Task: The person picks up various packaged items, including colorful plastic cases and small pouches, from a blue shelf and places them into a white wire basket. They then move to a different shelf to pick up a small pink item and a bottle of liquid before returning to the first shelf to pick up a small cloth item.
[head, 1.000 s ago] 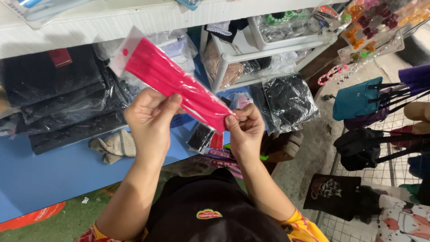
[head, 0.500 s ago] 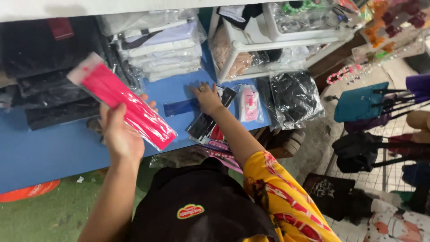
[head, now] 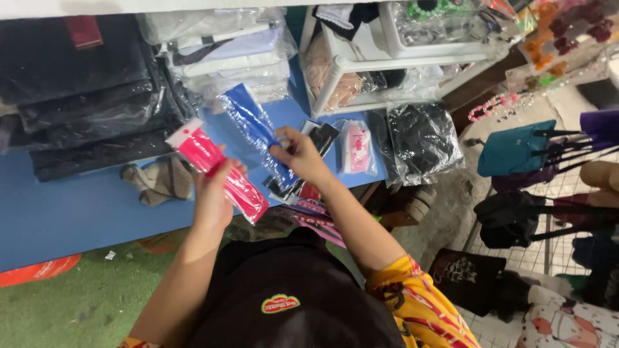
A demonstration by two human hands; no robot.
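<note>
head view — blue packet [head: 256, 132] in right hand [head: 302, 154] slants up-left — pink packet [head: 219, 171] likewise.

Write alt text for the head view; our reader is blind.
Over a blue table, the left hand holds a pink packet and the right hand a blue packet. Black bagged clothes lie stacked behind.

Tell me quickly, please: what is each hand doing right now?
Left hand: closed, holding a pink packet.
Right hand: closed, fingers holding a blue packet lifted above the blue table.
</note>
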